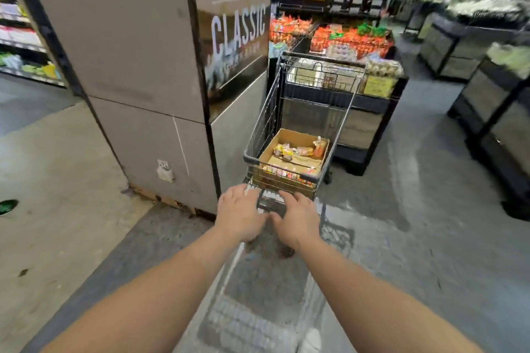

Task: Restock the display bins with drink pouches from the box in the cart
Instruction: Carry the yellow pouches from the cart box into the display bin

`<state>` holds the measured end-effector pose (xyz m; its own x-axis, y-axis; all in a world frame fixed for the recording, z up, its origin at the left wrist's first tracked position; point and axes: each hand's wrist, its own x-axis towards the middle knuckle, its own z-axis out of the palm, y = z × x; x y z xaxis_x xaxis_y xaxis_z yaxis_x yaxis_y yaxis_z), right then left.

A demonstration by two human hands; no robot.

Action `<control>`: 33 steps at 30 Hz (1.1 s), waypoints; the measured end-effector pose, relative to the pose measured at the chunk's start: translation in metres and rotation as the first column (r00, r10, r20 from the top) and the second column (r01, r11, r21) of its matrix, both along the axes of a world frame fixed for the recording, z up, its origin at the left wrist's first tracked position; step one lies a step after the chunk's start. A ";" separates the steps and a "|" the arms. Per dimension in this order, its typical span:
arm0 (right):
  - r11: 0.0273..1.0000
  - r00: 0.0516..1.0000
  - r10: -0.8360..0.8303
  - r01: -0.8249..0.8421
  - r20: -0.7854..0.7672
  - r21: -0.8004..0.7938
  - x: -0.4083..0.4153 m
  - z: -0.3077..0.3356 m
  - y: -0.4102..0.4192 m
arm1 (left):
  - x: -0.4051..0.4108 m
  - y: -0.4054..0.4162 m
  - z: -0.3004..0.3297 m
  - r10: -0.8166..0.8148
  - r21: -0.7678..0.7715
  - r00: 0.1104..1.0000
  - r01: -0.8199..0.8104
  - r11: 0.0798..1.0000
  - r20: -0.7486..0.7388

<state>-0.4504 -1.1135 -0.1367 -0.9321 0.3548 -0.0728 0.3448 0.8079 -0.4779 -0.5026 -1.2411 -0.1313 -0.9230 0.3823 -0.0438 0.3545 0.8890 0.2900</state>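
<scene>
Drink pouches lie loose in an open cardboard box at the bottom of a wire shopping cart, a little right of the middle of the frame. More pouches show through the near wall of the cart, low in the box.

Both hands are at the near end of the cart, just below the box in the picture. The left hand and the right hand sit side by side, thumbs almost touching, fingers bent forward over the handle. Whether the fingers wrap fully round the bar cannot be told, since the backs of the hands hide it. Neither hand holds a pouch.

The step in hand looks like moving the cart toward the display, not yet stocking. Bins heaped with orange packets stand beyond the cart in the upper middle of the frame, past a grey pillar on the left with the word CLASSIC on its side. The far edge of the picture is blurred, so the bin contents cannot be named for sure.

Next, the cart probably needs to roll forward until it stands beside the bins; then a hand must leave the handle, reach over the near wall and down into the box, which lies ahead of and lower than both hands.
</scene>
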 end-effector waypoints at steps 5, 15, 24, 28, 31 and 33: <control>1.000 1.000 -0.005 0.005 0.014 0.002 -0.089 -0.011 0.077 | -0.089 0.075 -0.017 -0.003 -0.027 1.000 0.003 1.000 0.024; 0.999 0.994 -0.027 0.031 0.105 -0.033 -0.254 -0.013 0.205 | -0.245 0.176 -0.028 0.101 0.000 0.988 -0.101 0.995 0.114; 0.992 0.963 -0.044 0.074 0.266 -0.104 -0.409 -0.073 0.269 | -0.421 0.228 -0.100 0.117 0.030 0.941 -0.134 0.991 0.317; 0.978 0.921 -0.118 0.173 0.371 -0.119 -0.476 -0.100 0.301 | -0.502 0.252 -0.138 0.111 0.028 0.899 -0.136 0.990 0.424; 0.960 0.893 -0.178 0.249 0.413 -0.126 -0.516 -0.115 0.316 | -0.552 0.268 -0.155 0.115 0.015 0.865 -0.140 0.990 0.489; 0.947 0.883 -0.185 0.277 0.431 -0.161 -0.535 -0.130 0.323 | -0.577 0.277 -0.167 0.132 0.028 0.833 -0.174 0.984 0.537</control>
